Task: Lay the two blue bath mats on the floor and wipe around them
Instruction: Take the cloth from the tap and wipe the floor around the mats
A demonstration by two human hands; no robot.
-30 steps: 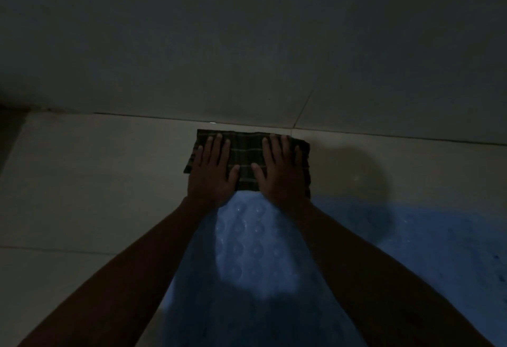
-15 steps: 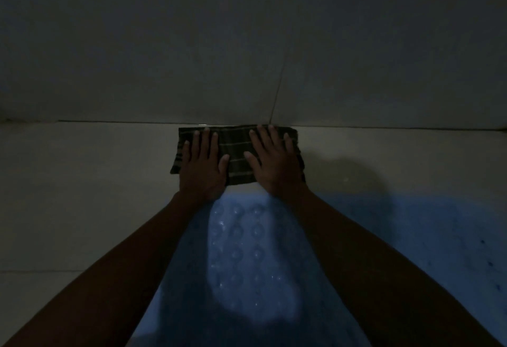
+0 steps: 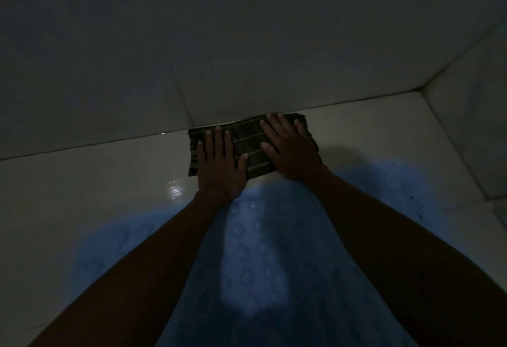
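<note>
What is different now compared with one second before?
The cloth, under both flat hands, left hand and right hand, slid right along the wall toward the corner. Nothing was gripped or released. The mat stays flat on the floor.

Dim, unlit room with pale glossy floor tiles [image 3: 90, 201] meeting a grey tiled wall [image 3: 219, 44], a second wall [image 3: 477, 116] closing the corner to its right.

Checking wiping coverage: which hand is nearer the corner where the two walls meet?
Right. The right hand presses the cloth end toward that corner; the left hand is on the far end.
</note>
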